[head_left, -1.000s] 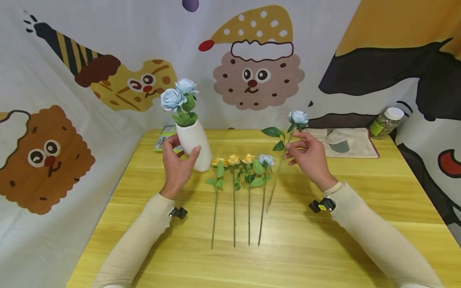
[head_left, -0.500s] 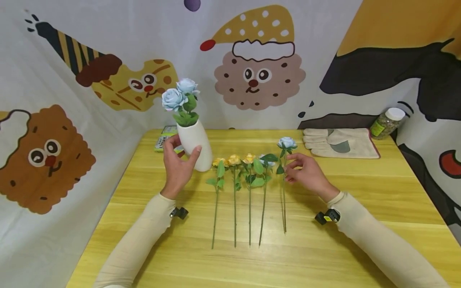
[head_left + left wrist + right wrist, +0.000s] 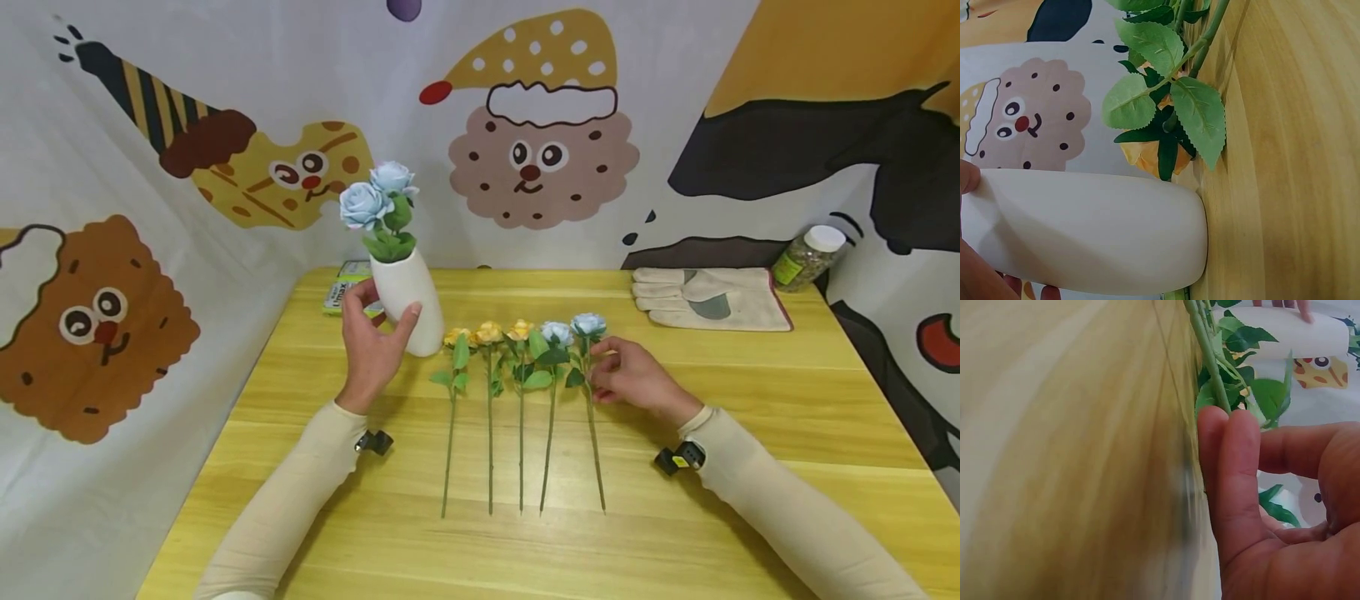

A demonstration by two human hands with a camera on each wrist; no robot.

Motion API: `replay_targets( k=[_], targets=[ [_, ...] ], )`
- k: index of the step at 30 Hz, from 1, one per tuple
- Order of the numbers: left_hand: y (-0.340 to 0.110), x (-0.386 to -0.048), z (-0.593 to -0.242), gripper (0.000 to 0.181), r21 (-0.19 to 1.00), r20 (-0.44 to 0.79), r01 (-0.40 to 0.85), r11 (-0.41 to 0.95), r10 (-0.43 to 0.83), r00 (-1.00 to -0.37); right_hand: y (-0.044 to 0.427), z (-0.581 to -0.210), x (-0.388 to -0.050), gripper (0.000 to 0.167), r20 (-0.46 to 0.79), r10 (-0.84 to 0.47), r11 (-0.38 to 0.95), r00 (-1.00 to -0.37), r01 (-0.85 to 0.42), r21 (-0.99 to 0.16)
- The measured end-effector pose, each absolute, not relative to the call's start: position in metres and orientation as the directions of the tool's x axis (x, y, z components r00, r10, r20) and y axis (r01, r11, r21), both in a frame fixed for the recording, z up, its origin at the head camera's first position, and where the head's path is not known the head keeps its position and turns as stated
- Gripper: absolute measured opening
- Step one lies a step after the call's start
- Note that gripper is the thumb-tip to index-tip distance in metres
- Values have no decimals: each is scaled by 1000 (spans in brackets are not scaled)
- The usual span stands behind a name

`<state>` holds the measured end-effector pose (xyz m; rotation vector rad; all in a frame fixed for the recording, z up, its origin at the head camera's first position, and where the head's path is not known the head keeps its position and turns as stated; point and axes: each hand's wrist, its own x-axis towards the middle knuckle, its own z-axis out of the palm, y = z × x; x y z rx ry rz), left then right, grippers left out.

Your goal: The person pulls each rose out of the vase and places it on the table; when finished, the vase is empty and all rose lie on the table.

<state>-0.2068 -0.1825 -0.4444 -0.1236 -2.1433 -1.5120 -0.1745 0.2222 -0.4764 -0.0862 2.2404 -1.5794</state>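
My left hand (image 3: 373, 350) grips a white vase (image 3: 408, 300) by its side, the thumb across its front. The vase stands tilted a little on the table, and two light blue roses (image 3: 363, 206) rise from its mouth. To the right, my right hand (image 3: 637, 382) pinches the stem of another blue rose (image 3: 588, 325) just below its bloom; the right wrist view shows the green stem (image 3: 1209, 356) at the fingertips. This rose lies at the right end of a row, beside a second blue rose (image 3: 557, 335) and three yellow flowers (image 3: 489, 333).
A work glove (image 3: 712, 300) lies at the back right of the wooden table (image 3: 510, 558), next to a white-lidded jar (image 3: 806, 260). Behind the vase is a green-and-white packet (image 3: 341, 296). A cartoon-printed cloth (image 3: 300, 50) hangs along the back and sides.
My right hand has lowered the blue rose from upright in the air down onto the table, at the right end of the row. The left hand and vase have stayed put.
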Motion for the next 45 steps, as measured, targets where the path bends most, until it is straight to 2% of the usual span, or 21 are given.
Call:
replay_targets(
  k=[9, 20, 30, 37, 40, 45],
  targets=[
    [-182, -207, -442, 72, 864, 449, 358, 354, -220, -866, 223, -477, -171, 51, -308, -300, 375, -903, 185, -908],
    [-178, -207, -441, 70, 873, 428, 333, 355, -236, -872, 225, -474, -170, 51, -307, -269, 403, -913, 183, -897],
    [-177, -202, -435, 71, 875, 432, 345, 339, -225, -873, 230, -461, -172, 51, -259, -251, 452, -933, 124, -884],
    [-174, -199, -431, 69, 875, 421, 325, 360, -231, -877, 221, -450, -175, 45, -188, -259, 510, -947, 32, -860],
    [-171, -195, -425, 68, 875, 416, 318, 366, -230, -880, 215, -444, -177, 45, -159, -263, 516, -951, 1, -857],
    [-175, -201, -434, 70, 877, 422, 330, 350, -229, -877, 205, -436, -180, 38, -133, -279, 498, -951, -25, -867]
  ],
)
